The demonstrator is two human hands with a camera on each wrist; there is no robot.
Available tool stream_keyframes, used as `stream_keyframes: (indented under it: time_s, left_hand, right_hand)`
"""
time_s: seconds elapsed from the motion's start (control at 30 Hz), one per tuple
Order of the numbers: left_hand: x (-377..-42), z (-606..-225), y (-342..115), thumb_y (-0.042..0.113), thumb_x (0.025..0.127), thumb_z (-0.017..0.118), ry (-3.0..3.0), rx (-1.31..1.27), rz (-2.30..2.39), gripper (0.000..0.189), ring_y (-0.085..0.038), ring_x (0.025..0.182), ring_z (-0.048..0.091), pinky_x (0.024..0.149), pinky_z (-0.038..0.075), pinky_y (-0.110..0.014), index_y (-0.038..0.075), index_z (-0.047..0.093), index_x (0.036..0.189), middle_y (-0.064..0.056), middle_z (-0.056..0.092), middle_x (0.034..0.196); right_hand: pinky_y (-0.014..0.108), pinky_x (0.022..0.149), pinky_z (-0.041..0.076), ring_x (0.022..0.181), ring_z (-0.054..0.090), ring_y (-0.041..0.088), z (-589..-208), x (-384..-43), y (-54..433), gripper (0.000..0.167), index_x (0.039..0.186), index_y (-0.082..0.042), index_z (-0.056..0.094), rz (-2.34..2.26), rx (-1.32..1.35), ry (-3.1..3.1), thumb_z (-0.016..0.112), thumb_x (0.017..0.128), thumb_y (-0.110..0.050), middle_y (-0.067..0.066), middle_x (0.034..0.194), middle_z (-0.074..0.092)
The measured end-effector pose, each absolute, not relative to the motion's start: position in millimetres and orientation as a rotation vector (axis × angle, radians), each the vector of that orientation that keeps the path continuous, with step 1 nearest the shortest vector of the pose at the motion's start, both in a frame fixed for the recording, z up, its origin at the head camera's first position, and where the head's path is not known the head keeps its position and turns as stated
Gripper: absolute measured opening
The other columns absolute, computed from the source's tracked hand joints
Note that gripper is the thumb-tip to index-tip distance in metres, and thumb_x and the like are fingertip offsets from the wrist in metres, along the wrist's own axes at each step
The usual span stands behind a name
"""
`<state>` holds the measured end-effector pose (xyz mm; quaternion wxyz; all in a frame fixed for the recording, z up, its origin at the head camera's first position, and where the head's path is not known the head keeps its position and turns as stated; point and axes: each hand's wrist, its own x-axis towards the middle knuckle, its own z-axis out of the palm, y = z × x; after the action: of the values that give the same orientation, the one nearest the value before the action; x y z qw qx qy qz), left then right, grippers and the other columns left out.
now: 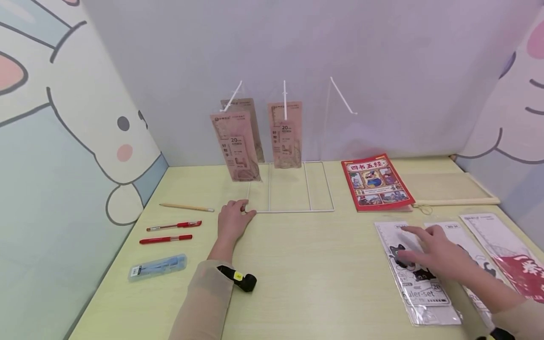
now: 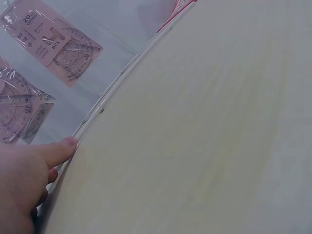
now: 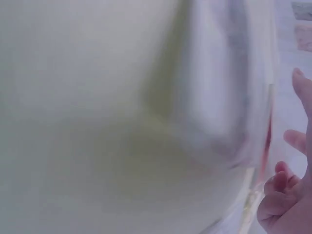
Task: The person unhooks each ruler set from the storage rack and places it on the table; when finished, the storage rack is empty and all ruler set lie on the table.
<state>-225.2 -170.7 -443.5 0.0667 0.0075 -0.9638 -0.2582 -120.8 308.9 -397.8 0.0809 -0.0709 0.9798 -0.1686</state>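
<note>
Left hand: your left hand (image 1: 232,222) lies on the table (image 1: 297,264), fingers relaxed and together — the thumb tip touches the front corner of the white wire rack (image 1: 293,210).
Right hand: your right hand (image 1: 433,252) rests flat, fingers spread, on the black-and-white ruler-set pack (image 1: 418,293).
Beyond your right fingertips: the red book (image 1: 376,182) — well apart.
Left of your left hand: two red pens (image 1: 170,232).

- My pale yellow table (image 1: 297,264) carries a white wire rack (image 1: 293,208) near its back edge.
- Right of the rack lies a red book (image 1: 376,182), with a rolled mat (image 1: 450,191) beyond it.
- Left of the rack lie a pencil (image 1: 186,207), two red pens (image 1: 170,232) and a blue case (image 1: 157,267).
- Well in front of the book lie packaged ruler sets (image 1: 425,288).
</note>
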Motion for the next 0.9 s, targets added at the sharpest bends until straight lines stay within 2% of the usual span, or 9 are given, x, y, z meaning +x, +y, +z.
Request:
stream_keyframes:
  time_s: [0.07,0.17,0.33,0.43,0.63,0.9]
  left_hand:
    - [-225,-443,-171,0.043,0.087,0.063,-2.907,0.024,-0.776,0.048,-0.03,0.096,0.048,0.083,0.037,-0.044,0.012,0.061,0.123,-0.004,0.055,0.099]
    - [-225,-442,-171,0.043,0.087,0.063,-2.911,0.029,-0.781,0.048,-0.03,0.097,0.048,0.084,0.037,-0.045,0.012,0.06,0.124,-0.004,0.054,0.099]
    - [-224,-442,-170,0.043,0.087,0.063,-2.917,0.029,-0.804,0.048,-0.028,0.095,0.047,0.083,0.036,-0.044,0.012,0.06,0.124,-0.004,0.054,0.097]
    - [-223,-443,-169,0.042,0.087,0.063,-2.916,0.031,-0.82,0.048,-0.028,0.094,0.047,0.083,0.036,-0.044,0.012,0.06,0.124,-0.004,0.054,0.097]
    - [-222,-442,-170,0.043,0.087,0.063,-2.929,0.04,-0.807,0.048,-0.028,0.094,0.046,0.083,0.036,-0.045,0.012,0.06,0.124,-0.005,0.054,0.1]
    - [-224,-440,-169,0.042,0.087,0.063,-2.94,0.054,-0.797,0.048,-0.027,0.094,0.046,0.083,0.036,-0.044,0.013,0.06,0.125,-0.004,0.054,0.1]
  right_hand:
    - [0.038,0.054,0.041,0.081,0.051,0.032,-390,-130,301,0.079,0.139,-0.007,0.04,-0.561,-0.257,2.954,0.059,0.083,-0.059,0.029,0.111,0.036]
    - [0.044,0.063,0.046,0.089,0.054,0.035,-380,-149,282,0.073,0.138,-0.004,0.041,-0.694,-0.386,2.961,0.062,0.086,-0.05,0.029,0.117,0.042]
    - [0.056,0.083,0.043,0.107,0.049,0.039,-378,-193,238,0.07,0.139,-0.005,0.041,-0.827,-0.667,2.93,0.066,0.085,-0.041,0.023,0.125,0.05]
    - [0.061,0.091,0.035,0.119,0.04,0.042,-378,-217,206,0.071,0.14,-0.009,0.041,-0.82,-0.762,2.929,0.069,0.083,-0.04,0.022,0.132,0.045]
    - [0.06,0.097,0.03,0.128,0.031,0.041,-374,-255,152,0.074,0.144,-0.017,0.037,-0.816,-0.745,2.923,0.071,0.082,-0.041,0.022,0.141,0.033]
    - [0.061,0.101,0.023,0.137,0.015,0.039,-345,-296,119,0.079,0.147,-0.022,0.031,-1.028,-0.669,2.904,0.07,0.081,-0.044,0.017,0.152,0.012]
